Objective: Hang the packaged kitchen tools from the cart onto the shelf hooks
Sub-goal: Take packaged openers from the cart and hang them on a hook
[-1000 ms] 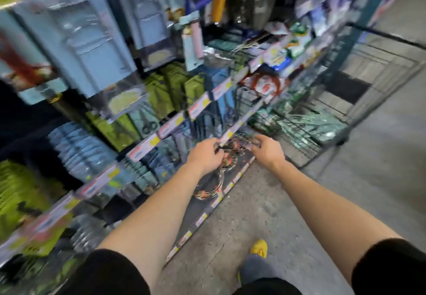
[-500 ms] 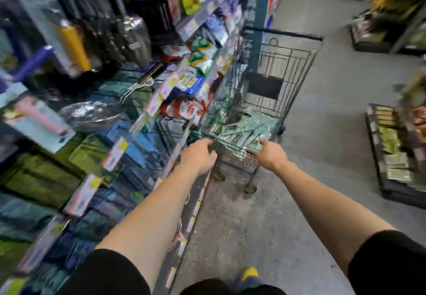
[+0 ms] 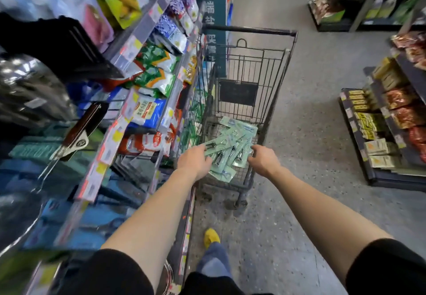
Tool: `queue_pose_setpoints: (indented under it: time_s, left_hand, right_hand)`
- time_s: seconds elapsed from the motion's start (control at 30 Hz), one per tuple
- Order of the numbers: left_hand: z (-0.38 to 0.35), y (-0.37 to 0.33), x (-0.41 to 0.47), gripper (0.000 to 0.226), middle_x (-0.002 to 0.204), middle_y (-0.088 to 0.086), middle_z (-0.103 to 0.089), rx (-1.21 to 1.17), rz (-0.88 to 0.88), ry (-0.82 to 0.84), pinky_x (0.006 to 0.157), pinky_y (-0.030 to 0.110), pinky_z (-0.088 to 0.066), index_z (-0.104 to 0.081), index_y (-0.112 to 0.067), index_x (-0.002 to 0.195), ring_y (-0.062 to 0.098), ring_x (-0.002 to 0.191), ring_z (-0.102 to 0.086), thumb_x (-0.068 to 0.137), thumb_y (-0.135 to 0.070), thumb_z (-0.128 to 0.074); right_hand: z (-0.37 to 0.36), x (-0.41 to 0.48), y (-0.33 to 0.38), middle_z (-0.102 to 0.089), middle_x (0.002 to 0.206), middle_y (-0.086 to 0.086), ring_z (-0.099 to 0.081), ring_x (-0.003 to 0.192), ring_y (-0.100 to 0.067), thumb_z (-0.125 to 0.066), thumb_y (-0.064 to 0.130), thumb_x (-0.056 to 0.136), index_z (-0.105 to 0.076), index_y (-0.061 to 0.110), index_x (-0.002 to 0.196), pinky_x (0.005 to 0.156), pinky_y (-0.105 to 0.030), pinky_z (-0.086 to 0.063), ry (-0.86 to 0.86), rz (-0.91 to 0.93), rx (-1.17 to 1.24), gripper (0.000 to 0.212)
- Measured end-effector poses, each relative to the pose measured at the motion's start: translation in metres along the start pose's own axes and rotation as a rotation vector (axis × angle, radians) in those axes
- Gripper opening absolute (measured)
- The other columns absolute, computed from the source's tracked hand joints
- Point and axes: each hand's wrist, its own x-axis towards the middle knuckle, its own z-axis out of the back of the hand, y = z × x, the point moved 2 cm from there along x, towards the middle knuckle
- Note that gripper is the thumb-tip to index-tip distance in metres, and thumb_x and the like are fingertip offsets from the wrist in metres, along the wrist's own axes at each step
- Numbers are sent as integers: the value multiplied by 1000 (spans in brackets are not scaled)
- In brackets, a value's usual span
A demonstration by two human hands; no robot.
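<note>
A dark wire shopping cart stands in the aisle right beside the left shelf. Several pale green packaged kitchen tools lie fanned in the near end of its basket. My left hand reaches into the basket and closes on the left end of the bunch, thumb on top. My right hand has its fingers curled around the right edge of the same bunch. The fingertips of both hands are hidden under the packages.
The left shelf is packed with hanging bags, price tags and metal utensils that jut into the aisle. A teal sign pillar rises behind the cart. Low racks of packaged goods line the right. My yellow shoe is on the grey floor.
My view swung from the lower shelf hooks to the cart. Both hands left the shelf, travelled to the cart basket and closed on the green packages.
</note>
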Motion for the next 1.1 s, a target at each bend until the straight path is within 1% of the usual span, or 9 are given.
queue_pose_setpoints:
  time_s: [0.17,0.33,0.4,0.5,0.6,0.77,0.93,1.03,1.1]
  left_hand:
    - [12,6,83,41,121,5,-67,23,-40,39,92,42,-54,-53,-16,137,26,103,-66,100,-33,-50]
    - [9,8,138,38,114,4,-68,93,-38,108,78,37,-45,-54,-17,135,23,95,-64,102,-33,-47]
    - [3,7,158,39,107,3,-69,85,-23,141,79,37,-48,-53,-16,137,21,89,-65,102,-32,-48]
    - [-6,4,187,49,119,5,-68,60,17,195,95,45,-54,-46,-16,147,23,98,-68,101,-32,-50]
    - [-13,0,216,50,125,5,-65,69,52,228,93,38,-53,-45,-16,148,19,94,-61,101,-30,-52]
    - [-31,-7,265,49,127,7,-67,121,111,279,104,45,-50,-49,-18,146,26,107,-64,100,-30,-53]
    - [-58,0,314,44,130,3,-63,102,111,305,89,33,-50,-50,-18,142,19,105,-64,100,-28,-55]
    - [-80,10,351,45,133,5,-63,77,160,337,96,40,-52,-50,-17,142,24,112,-64,100,-30,-54]
    - [-98,18,375,46,131,9,-64,9,209,359,98,42,-52,-49,-17,143,29,113,-64,99,-27,-54]
  right_hand:
    - [-9,61,6,-57,143,-12,-66,114,-28,-57,26,94,-47,12,146,99,-40,-54,24,-93,54,55]
    - [-20,110,9,-61,137,-15,-63,116,-30,-55,24,91,-51,12,143,102,-41,-52,81,-160,83,54]
    - [-26,131,6,-62,136,-14,-64,113,-31,-52,24,89,-51,15,143,99,-44,-54,109,-177,99,55]
    - [-29,164,-2,-61,136,-14,-65,113,-31,-55,21,90,-50,13,144,97,-40,-54,148,-191,106,55]
    - [-31,198,-11,-61,136,-15,-66,109,-29,-57,19,93,-48,10,145,90,-34,-53,208,-213,102,53]
    - [-40,257,-30,-63,133,-16,-69,103,-30,-56,21,92,-48,10,145,87,-38,-58,286,-222,97,55]
    - [-60,300,-45,-60,138,-16,-70,91,-25,-56,14,92,-49,10,146,77,-27,-53,320,-270,114,54]
    - [-81,326,-58,-62,135,-15,-70,79,-22,-56,14,89,-49,12,145,75,-35,-60,330,-321,130,57]
    - [-98,341,-65,-64,130,-16,-71,81,-24,-57,14,87,-51,11,143,75,-37,-62,325,-354,138,56]
